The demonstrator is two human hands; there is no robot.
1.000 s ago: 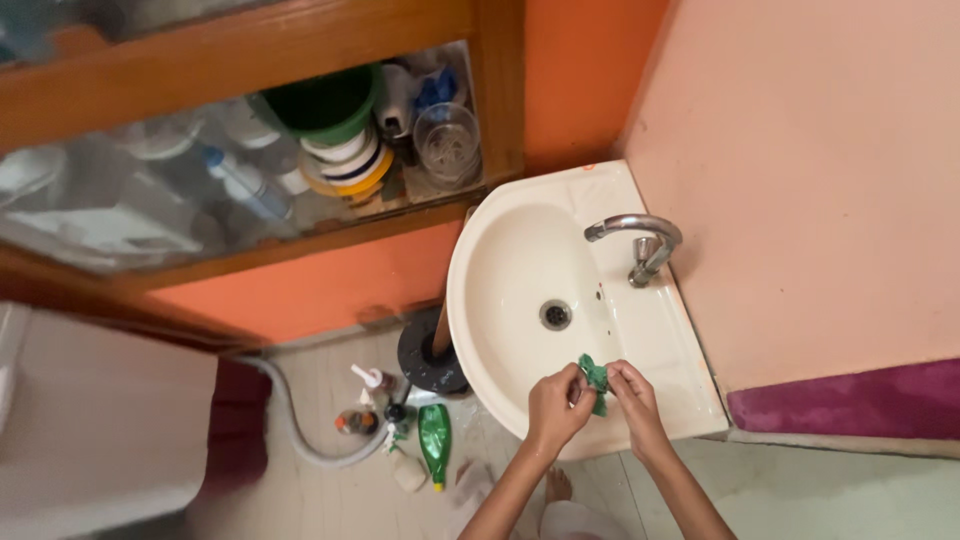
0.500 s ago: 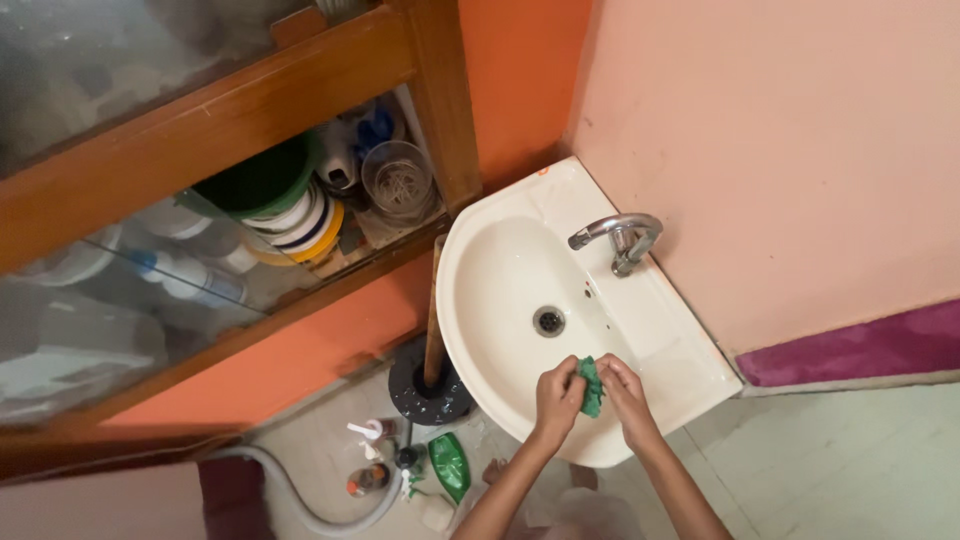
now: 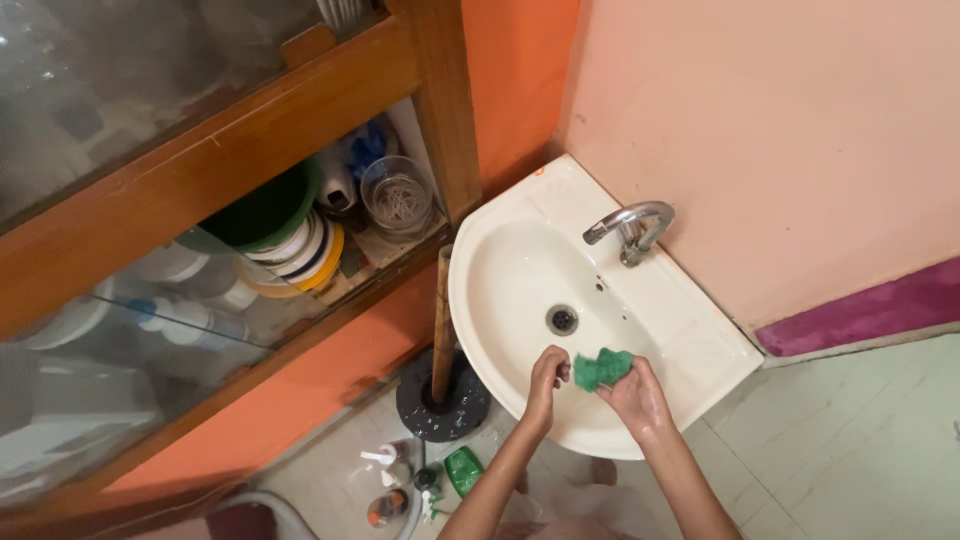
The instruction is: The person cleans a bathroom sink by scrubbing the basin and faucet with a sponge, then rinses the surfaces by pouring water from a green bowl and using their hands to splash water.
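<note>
A crumpled green scrubbing pad [image 3: 601, 367] rests in the upturned palm of my right hand [image 3: 637, 393], over the front of a white wash basin [image 3: 510, 262]. My left hand [image 3: 547, 375] is just to its left with the fingers curled; its fingertips touch the pad's edge. Both hands hover above the basin bowl, a little in front of the drain [image 3: 562, 320]. A chrome tap [image 3: 633, 226] stands at the back right rim of the basin, with no water running from it.
A wooden cabinet [image 3: 250, 130] with glass shelves holds a green bowl [image 3: 268, 210], stacked plates and a clear cup [image 3: 398, 194]. On the floor stand a plunger [image 3: 441, 395], a green bottle [image 3: 462, 468] and small bottles. A pink wall is at the right.
The pad was pinched between both hands; now it lies opened in my right palm with the left hand drawn slightly aside. The camera view has shifted a little to the right.
</note>
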